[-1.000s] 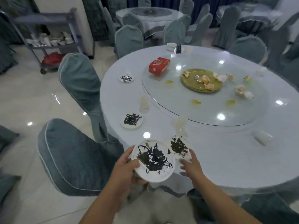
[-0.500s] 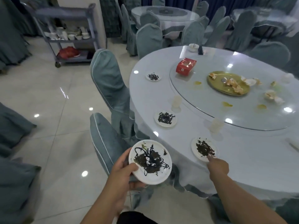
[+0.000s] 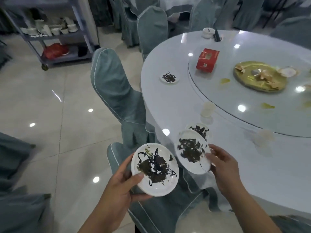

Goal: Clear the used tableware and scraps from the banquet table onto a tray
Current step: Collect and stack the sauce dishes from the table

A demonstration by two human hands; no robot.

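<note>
Two dirty plates are up off the tabletop point(image 3: 168, 105), one in each of our grips. Our left grip point(image 3: 121, 184) reaches in from the near edge on a bare forearm, with the thumb pressed on the near rim of the left plate point(image 3: 154, 169) and the fingers curled beneath it. It grasps that plate almost level over a covered chair point(image 3: 159, 216), just left of the tabletop's edge. Our right grip point(image 3: 223, 167) comes in from the near right with the back of the hand towards us. Its fingers are curled round the right rim of the second plate point(image 3: 193, 152), which tilts down to the left above the tabletop's near edge. Both plates are white and smeared with dark sauce.

Just beyond the second plate, a third smeared plate point(image 3: 202, 130) lies on the tabletop, partly hidden by it; we cannot tell whether the two touch. A fourth plate point(image 3: 169, 77) sits farther off near the left edge. A clear cup point(image 3: 207, 109) stands between them, beside the glass turntable point(image 3: 235, 96). On the turntable rest a red box point(image 3: 207, 60) and, to its right, a gold platter point(image 3: 244, 78) with scraps. At the far left, a cart point(image 3: 55, 37) carries white crockery.
</note>
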